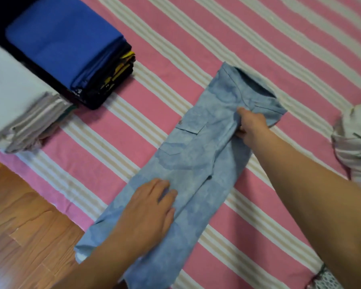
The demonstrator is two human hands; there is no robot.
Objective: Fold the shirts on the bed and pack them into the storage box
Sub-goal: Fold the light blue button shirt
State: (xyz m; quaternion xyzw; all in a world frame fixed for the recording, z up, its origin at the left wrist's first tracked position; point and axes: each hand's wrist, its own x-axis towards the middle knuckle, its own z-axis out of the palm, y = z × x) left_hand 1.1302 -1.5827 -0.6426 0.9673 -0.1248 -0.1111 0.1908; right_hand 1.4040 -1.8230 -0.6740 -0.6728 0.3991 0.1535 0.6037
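Striped bed (258,49), left hand (148,213) flat on denim shirt (188,163); right hand (251,126) pinching it

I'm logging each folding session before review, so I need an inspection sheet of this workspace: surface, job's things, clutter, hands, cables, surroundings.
Surface: bed sheet with pink, white and beige stripes, lying smooth.
Job's things: light blue shirt folded into a long narrow strip, chest pocket up; folded stack with a blue shirt on top; second folded stack, pale top; no storage box seen.
Clutter: unfolded pale striped garment at the bed's right edge; a patterned cloth at the bottom right.
Hands: left hand presses flat on the shirt's near end; right hand grips a fold near the collar.
Cables: nothing seen.
Surroundings: wooden floor at the left.
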